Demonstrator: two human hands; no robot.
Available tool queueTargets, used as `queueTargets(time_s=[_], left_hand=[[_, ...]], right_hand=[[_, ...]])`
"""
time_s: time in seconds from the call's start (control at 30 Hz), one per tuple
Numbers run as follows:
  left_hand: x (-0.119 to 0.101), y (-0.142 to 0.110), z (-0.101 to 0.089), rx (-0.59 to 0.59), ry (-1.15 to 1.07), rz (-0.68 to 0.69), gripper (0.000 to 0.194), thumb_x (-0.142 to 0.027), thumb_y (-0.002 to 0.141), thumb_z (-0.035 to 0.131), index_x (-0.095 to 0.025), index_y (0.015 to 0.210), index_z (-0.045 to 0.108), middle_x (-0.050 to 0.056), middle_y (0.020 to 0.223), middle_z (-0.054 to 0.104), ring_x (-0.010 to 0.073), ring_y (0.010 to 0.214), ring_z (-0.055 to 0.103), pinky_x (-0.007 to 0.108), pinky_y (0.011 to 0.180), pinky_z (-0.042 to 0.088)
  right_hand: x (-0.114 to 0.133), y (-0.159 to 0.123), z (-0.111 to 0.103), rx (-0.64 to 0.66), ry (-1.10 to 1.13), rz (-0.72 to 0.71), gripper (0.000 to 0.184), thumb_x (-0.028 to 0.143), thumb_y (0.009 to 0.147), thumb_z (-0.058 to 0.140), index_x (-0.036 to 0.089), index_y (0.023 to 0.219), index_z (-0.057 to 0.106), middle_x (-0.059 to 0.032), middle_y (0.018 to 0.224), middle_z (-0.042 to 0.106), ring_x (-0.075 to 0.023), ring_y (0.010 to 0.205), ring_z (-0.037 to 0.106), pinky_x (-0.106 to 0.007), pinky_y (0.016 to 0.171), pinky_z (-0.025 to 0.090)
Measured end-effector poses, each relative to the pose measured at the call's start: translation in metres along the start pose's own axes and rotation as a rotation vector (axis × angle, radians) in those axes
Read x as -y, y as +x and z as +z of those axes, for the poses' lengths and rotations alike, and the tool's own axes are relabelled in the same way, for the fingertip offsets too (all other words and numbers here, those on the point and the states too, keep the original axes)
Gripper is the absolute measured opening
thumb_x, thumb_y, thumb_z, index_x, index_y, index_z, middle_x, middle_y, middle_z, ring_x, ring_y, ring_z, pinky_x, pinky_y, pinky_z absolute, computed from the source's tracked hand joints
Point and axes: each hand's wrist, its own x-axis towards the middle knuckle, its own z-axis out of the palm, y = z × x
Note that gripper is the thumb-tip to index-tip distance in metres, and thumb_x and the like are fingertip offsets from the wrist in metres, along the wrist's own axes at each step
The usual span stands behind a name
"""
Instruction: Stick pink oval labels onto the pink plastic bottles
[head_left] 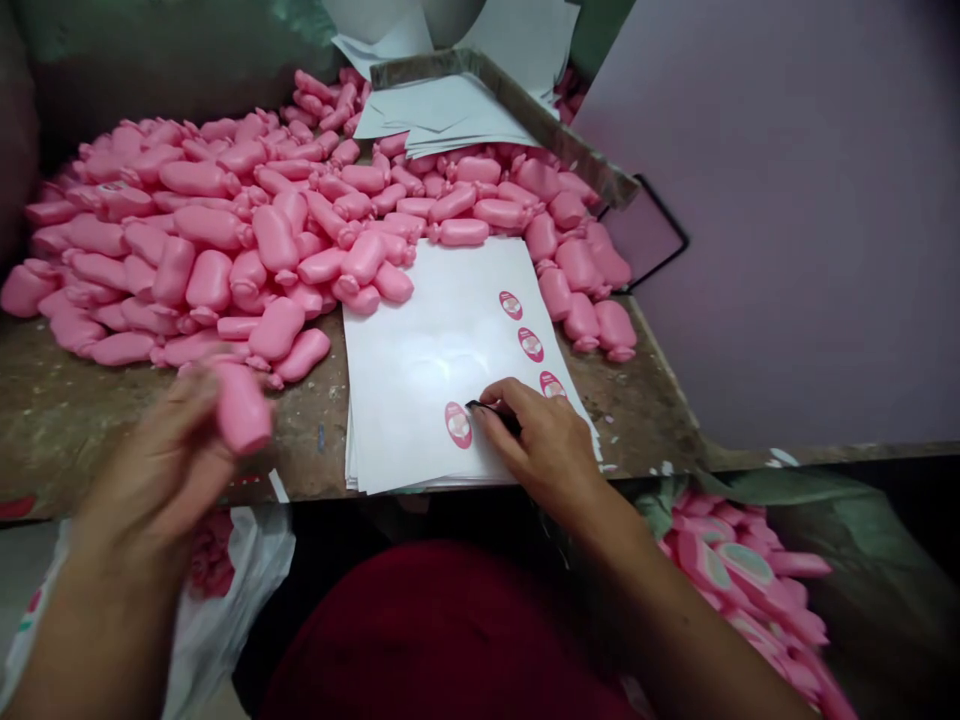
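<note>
left hand (154,470), lower left of frame, grasps a pink moulded piece (241,405); right hand (536,445), lower centre, pinches a small dark tool (491,415) on a label sheet (405,400).

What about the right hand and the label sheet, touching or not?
Touching: in the head view, the right hand rests on the white label sheet.

Small hand-work production workshop around you. Your worn, paint-stained wooden workbench (645,400) fills centre, far left heaped with loose moulded pink pieces (195,220). White sheets of oval stickers (420,400) at bench's near edge. Dented metal tray (551,130) of paper at far side. Lilac wall (772,200) on right. Green sack (847,530) of labelled pink pieces (739,570) near right; white plastic bag (240,600) near left. Bulk stock and rough bench mark workshop.
</note>
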Motion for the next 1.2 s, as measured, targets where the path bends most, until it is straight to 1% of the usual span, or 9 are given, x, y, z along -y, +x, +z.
queueTargets(time_s=[0.07, 0.13, 0.27, 0.4, 0.53, 0.7, 0.9, 1.03, 1.2], left_hand=[[0.014, -0.012, 0.037, 0.186, -0.146, -0.244, 0.026, -0.010, 0.099, 0.037, -0.011, 0.103, 0.064, 0.005, 0.081, 0.065, 0.0085, 0.066, 0.061, 0.015, 0.055, 0.054], [0.027, -0.019, 0.064, 0.244, -0.243, -0.394, 0.024, -0.012, 0.100, 0.039, -0.009, 0.103, 0.063, 0.006, 0.085, 0.065, 0.0078, 0.067, 0.063, 0.015, 0.054, 0.054], [0.052, -0.026, 0.089, 0.304, -0.167, -0.370, 0.022, -0.003, 0.084, 0.061, -0.012, 0.104, 0.063, 0.006, 0.097, 0.069, 0.0095, 0.081, 0.067, 0.018, 0.073, 0.058], [0.071, -0.027, 0.093, 0.416, -0.002, -0.222, 0.048, -0.010, 0.071, 0.078, -0.020, 0.113, 0.059, 0.003, 0.097, 0.070, 0.0172, 0.098, 0.068, 0.032, 0.089, 0.057], [0.075, -0.022, 0.093, 0.511, 0.102, -0.200, 0.060, -0.027, 0.067, 0.085, -0.028, 0.118, 0.054, 0.004, 0.102, 0.070, 0.0230, 0.107, 0.066, 0.036, 0.087, 0.056], [0.074, -0.018, 0.091, 0.552, 0.108, -0.235, 0.063, -0.029, 0.068, 0.084, -0.029, 0.122, 0.052, 0.004, 0.101, 0.069, 0.0225, 0.106, 0.067, 0.033, 0.087, 0.055], [0.075, -0.015, 0.089, 0.549, 0.059, -0.269, 0.063, -0.026, 0.070, 0.083, -0.029, 0.124, 0.051, 0.005, 0.107, 0.067, 0.0217, 0.105, 0.067, 0.038, 0.091, 0.056], [0.076, -0.015, 0.089, 0.519, 0.025, -0.259, 0.057, -0.022, 0.075, 0.079, -0.028, 0.125, 0.051, 0.003, 0.098, 0.068, 0.0183, 0.096, 0.070, 0.039, 0.092, 0.056], [0.076, -0.016, 0.088, 0.473, -0.003, -0.259, 0.052, -0.022, 0.078, 0.074, -0.030, 0.124, 0.049, -0.001, 0.089, 0.069, 0.0201, 0.094, 0.073, 0.045, 0.096, 0.055]], right_hand=[[-0.001, 0.002, 0.002, -0.006, -0.053, -0.011, 0.014, 0.029, 0.093, 0.052, 0.023, 0.089, 0.063, -0.0040, 0.083, 0.075, -0.0207, 0.070, 0.064, -0.035, 0.071, 0.035], [-0.001, 0.003, 0.002, -0.002, -0.074, -0.024, 0.013, 0.027, 0.093, 0.052, 0.022, 0.088, 0.063, -0.0035, 0.083, 0.075, -0.0207, 0.071, 0.064, -0.035, 0.072, 0.033], [-0.001, 0.002, 0.000, -0.006, -0.080, -0.063, 0.012, 0.026, 0.093, 0.054, 0.022, 0.087, 0.063, -0.0025, 0.083, 0.075, -0.0197, 0.070, 0.064, -0.033, 0.071, 0.032], [0.001, -0.001, 0.000, -0.028, -0.114, -0.085, 0.013, 0.026, 0.094, 0.053, 0.021, 0.086, 0.062, -0.0024, 0.080, 0.075, -0.0191, 0.067, 0.062, -0.033, 0.070, 0.031], [0.005, -0.002, 0.000, -0.036, -0.163, -0.101, 0.014, 0.027, 0.095, 0.054, 0.020, 0.086, 0.062, -0.0025, 0.078, 0.074, -0.0182, 0.062, 0.058, -0.033, 0.070, 0.030], [0.009, -0.002, 0.001, -0.027, -0.182, -0.069, 0.015, 0.026, 0.095, 0.052, 0.021, 0.083, 0.060, -0.0031, 0.077, 0.073, -0.0176, 0.060, 0.056, -0.033, 0.068, 0.030], [0.007, 0.004, 0.001, 0.014, -0.042, -0.004, 0.014, 0.028, 0.093, 0.053, 0.022, 0.082, 0.061, -0.0021, 0.074, 0.073, -0.0175, 0.061, 0.058, -0.032, 0.066, 0.033], [0.002, 0.005, -0.003, 0.059, 0.073, 0.018, 0.015, 0.032, 0.092, 0.055, 0.023, 0.083, 0.062, -0.0013, 0.075, 0.073, -0.0179, 0.065, 0.061, -0.031, 0.067, 0.036], [0.000, 0.002, 0.000, -0.016, -0.075, -0.051, 0.017, 0.031, 0.092, 0.052, 0.022, 0.082, 0.063, -0.0030, 0.077, 0.074, -0.0184, 0.063, 0.060, -0.034, 0.070, 0.032]])
